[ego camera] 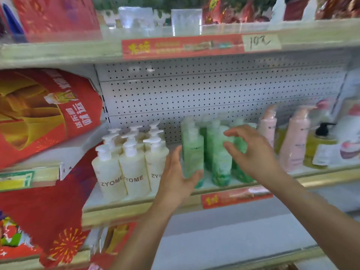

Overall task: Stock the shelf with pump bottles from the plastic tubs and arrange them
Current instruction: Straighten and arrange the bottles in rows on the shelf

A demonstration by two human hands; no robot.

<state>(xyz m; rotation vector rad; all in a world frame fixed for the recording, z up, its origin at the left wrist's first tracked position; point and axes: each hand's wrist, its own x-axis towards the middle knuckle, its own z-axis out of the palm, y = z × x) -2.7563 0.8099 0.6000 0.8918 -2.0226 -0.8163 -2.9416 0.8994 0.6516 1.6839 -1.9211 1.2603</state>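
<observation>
Shelf [136, 201]: a white board with a wood-coloured front lip, running from 8 o'clock to 3 o'clock, backed by a white pegboard panel [214, 90].
Red bags [44, 117]: large printed bags filling the 9 o'clock side, just beside the shelf end.
Cream bottles [134, 166]: pump bottles marked ZYOME, standing upright in rows at about 7 o'clock of centre, touching one another.
Green bottles [220, 152]: the cluster at the centre of the shelf, upright and blurred; their pump heads cannot be made out.
Pink bottles [296, 141]: two tall ones at 3 o'clock, upright, near the green cluster.
Yellow bottle [319, 145]: black pump, at 3 o'clock, just beside the pink ones.
Left hand [175, 178]: thumb and fingers wrapped round the base of the leftmost green bottle [191, 151].
Right hand [251, 151]: fingers spread wide and slightly bent, over the front of the green cluster; whether they touch it cannot be told.
Red price strip [235, 198]: on the shelf lip at 5 o'clock.
</observation>
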